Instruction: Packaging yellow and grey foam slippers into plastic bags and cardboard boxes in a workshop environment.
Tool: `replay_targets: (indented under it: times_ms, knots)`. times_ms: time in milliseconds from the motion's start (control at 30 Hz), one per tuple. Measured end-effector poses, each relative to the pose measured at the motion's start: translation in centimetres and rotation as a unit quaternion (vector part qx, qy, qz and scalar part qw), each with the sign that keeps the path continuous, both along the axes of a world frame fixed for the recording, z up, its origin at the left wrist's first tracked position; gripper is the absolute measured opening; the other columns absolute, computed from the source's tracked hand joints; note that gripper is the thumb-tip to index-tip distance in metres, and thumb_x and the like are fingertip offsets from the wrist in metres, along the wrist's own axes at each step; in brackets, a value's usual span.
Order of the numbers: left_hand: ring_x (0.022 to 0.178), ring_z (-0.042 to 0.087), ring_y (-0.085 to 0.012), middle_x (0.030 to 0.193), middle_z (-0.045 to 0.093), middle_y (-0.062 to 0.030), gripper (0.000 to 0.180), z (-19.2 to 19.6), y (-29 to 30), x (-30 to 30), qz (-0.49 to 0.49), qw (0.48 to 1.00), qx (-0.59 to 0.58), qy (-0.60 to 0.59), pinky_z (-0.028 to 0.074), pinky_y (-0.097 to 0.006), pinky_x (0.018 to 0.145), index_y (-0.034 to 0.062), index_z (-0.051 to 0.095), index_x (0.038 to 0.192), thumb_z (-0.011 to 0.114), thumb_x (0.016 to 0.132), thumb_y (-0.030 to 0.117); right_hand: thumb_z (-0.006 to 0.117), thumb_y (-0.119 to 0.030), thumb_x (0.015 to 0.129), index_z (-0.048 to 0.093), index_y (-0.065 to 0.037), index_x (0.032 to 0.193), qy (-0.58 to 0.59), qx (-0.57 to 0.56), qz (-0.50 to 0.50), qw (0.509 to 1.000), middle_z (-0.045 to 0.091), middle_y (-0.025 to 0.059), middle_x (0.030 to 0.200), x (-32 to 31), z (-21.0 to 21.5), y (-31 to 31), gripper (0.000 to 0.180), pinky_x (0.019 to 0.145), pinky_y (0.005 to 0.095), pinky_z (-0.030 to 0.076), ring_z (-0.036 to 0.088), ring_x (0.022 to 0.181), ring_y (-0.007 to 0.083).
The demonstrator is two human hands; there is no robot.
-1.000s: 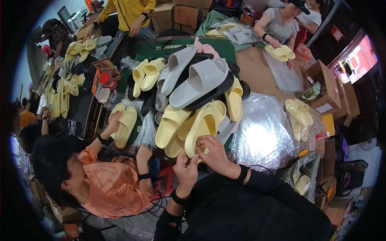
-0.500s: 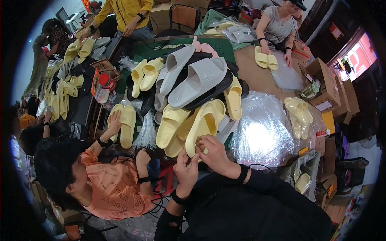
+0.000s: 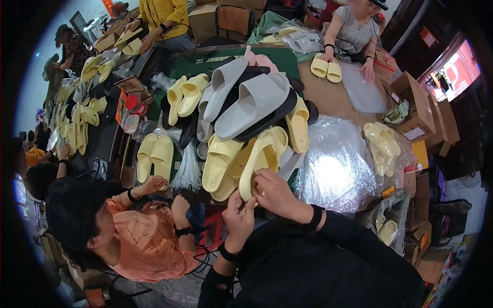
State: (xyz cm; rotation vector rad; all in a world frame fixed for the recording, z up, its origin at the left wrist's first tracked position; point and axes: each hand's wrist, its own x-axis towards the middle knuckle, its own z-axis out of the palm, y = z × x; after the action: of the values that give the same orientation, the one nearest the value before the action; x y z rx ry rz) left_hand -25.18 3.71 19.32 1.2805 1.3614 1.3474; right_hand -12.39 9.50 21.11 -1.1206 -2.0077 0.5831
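A pale yellow slide slipper (image 3: pixel 268 141) is tilted in front of me, its near end between my two hands. My left hand (image 3: pixel 240 218) pinches the tip of that end from below with thumb and finger. On its right edge, the curled fingers of my right hand (image 3: pixel 275 192) grip the same slipper; their tips are partly hidden. Close by on the left lies another yellow slipper (image 3: pixel 220 164). Beyond them a pile holds a large grey slipper (image 3: pixel 251 105), black ones and one more yellow slipper (image 3: pixel 298 126).
Clear plastic bags (image 3: pixel 334 164) lie right of the pile. White strings (image 3: pixel 187 167) hang at its left, beside a yellow pair (image 3: pixel 155 156). A co-worker in an orange shirt (image 3: pixel 149 233) sits close on my left; another person (image 3: pixel 354 33) works at the far right, near cardboard boxes (image 3: pixel 411 108).
My right hand has shifted slightly on the slipper; my left stays nearly still. The orange-shirted co-worker's hand has come off the yellow pair. At the far right, a yellow pair has moved left.
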Motion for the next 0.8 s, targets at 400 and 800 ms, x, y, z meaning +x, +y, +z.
replay_targets:
  times_ms: [400,800]
  knots:
    - [0.083,0.059,-0.0088,0.094,0.065,-0.0095,0.031,0.5,-0.2,0.2,0.022,0.996,-0.039,-0.078,0.046,-0.021,0.072,-0.0067,0.050,0.113,0.059,0.084,0.001,0.065,-0.005,0.070,0.059,-0.002,0.081,0.064,-0.135,-0.001,0.989,0.058,0.0105,0.091,1.7,-0.1,0.0,0.013,0.075,0.0319,0.047,0.059,0.086,0.0270]
    - [0.091,0.061,-0.0140,0.098,0.065,-0.0133,0.035,0.3,0.1,0.7,0.000,1.000,0.001,-0.017,0.048,-0.025,0.079,-0.0077,0.050,0.114,0.062,0.081,-0.001,0.067,-0.007,0.071,0.059,-0.002,0.080,0.030,-0.104,-0.054,0.993,0.058,0.0101,0.088,1.0,1.1,-0.8,0.013,0.072,0.0329,0.047,0.058,0.084,0.0285]
